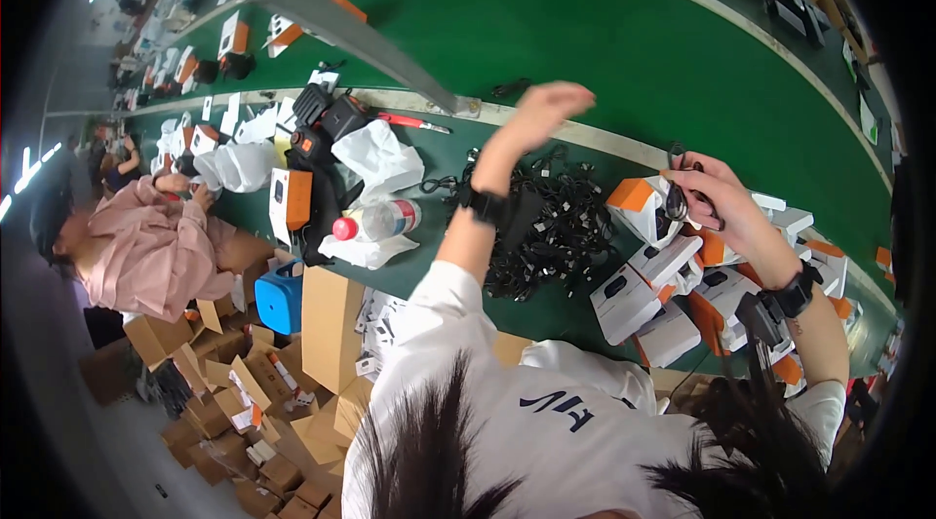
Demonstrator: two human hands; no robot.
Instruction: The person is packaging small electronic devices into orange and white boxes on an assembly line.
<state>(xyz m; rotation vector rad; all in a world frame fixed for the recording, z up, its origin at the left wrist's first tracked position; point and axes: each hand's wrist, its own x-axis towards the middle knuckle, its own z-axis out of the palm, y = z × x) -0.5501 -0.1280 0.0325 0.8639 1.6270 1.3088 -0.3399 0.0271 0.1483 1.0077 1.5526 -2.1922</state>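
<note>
My right hand (720, 195) is closed round a coiled black cable (675, 199), whose loops hang from the fingers. It hovers over an open white-and-orange box (634, 202). Slightly blurred, my left hand (548, 115) reaches over the pale rail of the green conveyor belt, fingers stretched out and nothing seen in them. A small dark cable (511, 87) lies on the belt just beyond it. Below my left forearm and to its right spreads a heap of black cables (556, 231). More white-and-orange boxes (624, 305), several with raised flaps, crowd together under my right forearm.
A clear bottle with a red cap (390, 219) lies by white plastic bags (378, 158) left of the heap. A metal post (370, 46) slants across the belt. Cardboard cartons (244, 402) and a blue stool (280, 300) stand lower left, near a person in pink (156, 246).
</note>
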